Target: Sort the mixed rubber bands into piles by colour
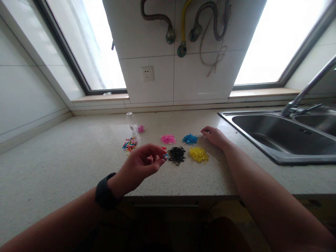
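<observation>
Between thumb and forefinger, my left hand [143,162] pinches a small blue rubber band [165,156], in front of the black rubber band pile [176,155]. Beyond the black pile lies a pink pile [168,139]. My right hand [214,135] is just right of the blue rubber band pile [190,139], its fingers curled together low at the counter; what they hold, if anything, is too small to name. A yellow pile [198,154] sits nearer me. Behind my left hand is a mixed-colour pile [129,144], and a bit of red [163,148] shows past its fingertips.
A clear plastic bottle [131,122] stands behind the mixed pile, beside a pink cap [141,128]. The steel sink [262,136] with its faucet [296,105] is set in at the right. The counter's front edge [168,195] runs below my hands; a tiled wall rises behind.
</observation>
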`<state>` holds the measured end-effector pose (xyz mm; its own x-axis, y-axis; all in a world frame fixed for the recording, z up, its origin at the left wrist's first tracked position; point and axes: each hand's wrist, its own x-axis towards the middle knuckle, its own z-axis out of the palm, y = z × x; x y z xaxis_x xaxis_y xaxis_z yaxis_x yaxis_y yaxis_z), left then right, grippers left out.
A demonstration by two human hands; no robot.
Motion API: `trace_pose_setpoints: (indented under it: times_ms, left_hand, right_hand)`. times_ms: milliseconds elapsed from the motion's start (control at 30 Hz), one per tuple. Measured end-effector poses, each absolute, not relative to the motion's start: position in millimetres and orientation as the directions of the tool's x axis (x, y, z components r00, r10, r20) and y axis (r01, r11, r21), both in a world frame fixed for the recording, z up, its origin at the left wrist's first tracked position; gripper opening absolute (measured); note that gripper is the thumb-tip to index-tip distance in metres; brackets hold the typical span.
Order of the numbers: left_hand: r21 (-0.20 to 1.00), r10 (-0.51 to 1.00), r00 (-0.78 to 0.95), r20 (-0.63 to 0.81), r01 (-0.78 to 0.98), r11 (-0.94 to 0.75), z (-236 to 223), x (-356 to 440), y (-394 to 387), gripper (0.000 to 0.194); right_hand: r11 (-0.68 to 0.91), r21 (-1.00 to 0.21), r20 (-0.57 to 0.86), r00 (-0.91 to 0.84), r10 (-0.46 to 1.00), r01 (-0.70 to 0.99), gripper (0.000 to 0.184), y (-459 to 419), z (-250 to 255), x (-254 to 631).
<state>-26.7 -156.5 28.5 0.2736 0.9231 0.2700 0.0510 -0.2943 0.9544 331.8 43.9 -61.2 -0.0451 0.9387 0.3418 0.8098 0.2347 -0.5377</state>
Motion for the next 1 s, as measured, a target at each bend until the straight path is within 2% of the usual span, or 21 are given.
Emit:
trace_pose_setpoints:
  times_ms: [267, 667, 867, 1000]
  left_hand:
    - [0.97, 0.937, 0.254, 0.239, -0.022, -0.241, 26.9, -25.0, -156.0, 0.01]
    - [0.964, 0.931, 0.257, 0.26, -0.013, -0.266, 22.3, -25.5, -150.1, 0.007]
    - [0.943, 0.911, 0.273, 0.308, 0.042, -0.331, 31.3, -16.1, -137.6, 0.01]
    - [0.885, 0.862, 0.371, 0.345, 0.175, -0.43, 34.6, 3.6, -105.1, 0.015]
  right_hand:
    - [0.219, -0.535, 0.336, -0.032, 0.941, 0.816, 0.022, 45.7, -61.9, 331.8]
    - [0.206, -0.52, 0.326, -0.031, 0.945, 0.829, 0.023, 47.6, -62.8, 330.6]
    - [0.191, -0.491, 0.311, -0.033, 0.95, 0.85, 0.022, 44.0, -59.3, 326.5]
    - [0.183, -0.493, 0.307, -0.027, 0.951, 0.851, 0.02, 41.3, -57.3, 324.5]
